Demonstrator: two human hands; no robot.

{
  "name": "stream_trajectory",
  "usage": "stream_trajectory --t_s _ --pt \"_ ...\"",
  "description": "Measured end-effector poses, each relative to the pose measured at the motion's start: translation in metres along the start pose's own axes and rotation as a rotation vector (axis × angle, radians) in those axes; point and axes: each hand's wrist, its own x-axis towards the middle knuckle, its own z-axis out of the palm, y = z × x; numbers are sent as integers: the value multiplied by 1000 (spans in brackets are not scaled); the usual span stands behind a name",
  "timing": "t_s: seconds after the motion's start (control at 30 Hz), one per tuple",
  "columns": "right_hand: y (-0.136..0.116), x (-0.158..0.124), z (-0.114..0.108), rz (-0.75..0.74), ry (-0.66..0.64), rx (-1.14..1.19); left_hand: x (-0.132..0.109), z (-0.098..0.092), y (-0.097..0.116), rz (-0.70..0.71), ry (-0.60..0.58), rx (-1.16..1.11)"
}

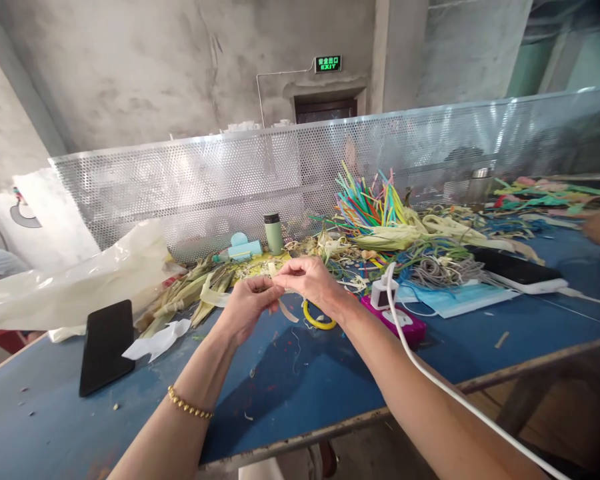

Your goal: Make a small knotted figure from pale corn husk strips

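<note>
My left hand (253, 303) and my right hand (307, 283) meet above the blue table, fingertips pinched together. Between them runs a pale flat strip (287, 311), perhaps dried husk; its curled end hangs below the fingers and another bit sticks up above them. A wider pale loop (213, 293) shows just left of my left hand; whether it belongs to the same strip I cannot tell. Beneath my right wrist lies a yellow ring (320, 325) on the table, partly covered by the hand. My fingers hide the spot where the strip is gripped.
A black phone (107, 347) and white scrap (157, 340) lie at left. To the right are a purple power strip (415, 328) with a white cable, a blue mask (455, 300) and another phone (517, 265). Husks, colourful stems (367, 203) and a green cup (273, 235) line the perforated metal divider (205, 193).
</note>
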Motion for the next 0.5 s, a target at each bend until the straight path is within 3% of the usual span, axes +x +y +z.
stream_trajectory --t_s 0.3,0.5 --pt "11 1 4 -143 76 -125 1 3 -10 -4 -34 12" --pt "12 -1 7 -113 106 -98 0 6 -11 -1 -45 32"
